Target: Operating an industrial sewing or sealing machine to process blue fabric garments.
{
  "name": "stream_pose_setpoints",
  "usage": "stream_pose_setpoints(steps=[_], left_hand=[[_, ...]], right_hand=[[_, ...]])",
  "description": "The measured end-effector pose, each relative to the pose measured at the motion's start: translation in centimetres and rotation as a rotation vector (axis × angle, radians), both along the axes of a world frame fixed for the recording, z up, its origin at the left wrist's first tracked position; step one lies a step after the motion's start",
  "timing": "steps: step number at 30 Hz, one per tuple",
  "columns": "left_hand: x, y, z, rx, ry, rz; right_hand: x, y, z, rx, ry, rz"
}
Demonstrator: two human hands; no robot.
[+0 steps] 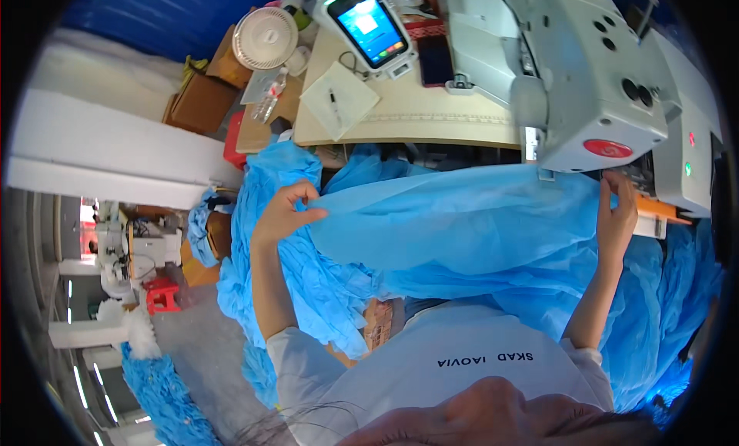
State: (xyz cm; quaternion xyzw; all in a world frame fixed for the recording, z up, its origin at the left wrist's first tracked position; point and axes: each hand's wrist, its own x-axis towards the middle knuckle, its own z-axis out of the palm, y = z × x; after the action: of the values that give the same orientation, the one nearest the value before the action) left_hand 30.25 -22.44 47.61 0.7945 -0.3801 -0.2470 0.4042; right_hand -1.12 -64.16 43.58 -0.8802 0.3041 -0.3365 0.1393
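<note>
A thin, sheer light-blue fabric [446, 215] stretches between my two hands along the near edge of the sewing table. My left hand [286, 211] grips its left end, with thumb and fingers curled at the edge. At the other end, my right hand [618, 215] pinches the fabric just right of the sewing machine's needle area. The white sewing machine [593, 99] stands over the fabric, and its presser foot [546, 174] appears to rest on the upper edge. More blue fabric [308, 269] hangs in folds below my left hand and over my lap.
On the pale table [439, 119] are a lit control screen [368, 26], a dark phone [436, 61] and a pen [333, 99] on paper. A plastic bottle [269, 95], white round basket [265, 38] and cardboard box [202, 99] sit further left. A red stool [162, 294] stands on the floor.
</note>
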Motion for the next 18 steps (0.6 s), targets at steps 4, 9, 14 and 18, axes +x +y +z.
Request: stream_pose_setpoints(steps=[4, 9, 14, 18], left_hand=[[-2.7, -0.4, 2.3, 0.326, -0.939, -0.005], [-0.2, -1.9, -0.4, 0.494, -0.835, -0.026], [4.6, -4.1, -4.4, 0.831, -0.147, -0.179], [4.9, -4.2, -5.8, 0.511, -0.023, -0.501]], right_hand=[[1.0, 1.8, 1.2, 0.087, 0.071, 0.153], [2.8, 3.6, 1.2, 0.296, 0.537, 0.043], [1.4, 2.6, -1.0, 0.475, 0.094, 0.149], [-5.4, -0.5, -0.4, 0.61, 0.336, -0.245]])
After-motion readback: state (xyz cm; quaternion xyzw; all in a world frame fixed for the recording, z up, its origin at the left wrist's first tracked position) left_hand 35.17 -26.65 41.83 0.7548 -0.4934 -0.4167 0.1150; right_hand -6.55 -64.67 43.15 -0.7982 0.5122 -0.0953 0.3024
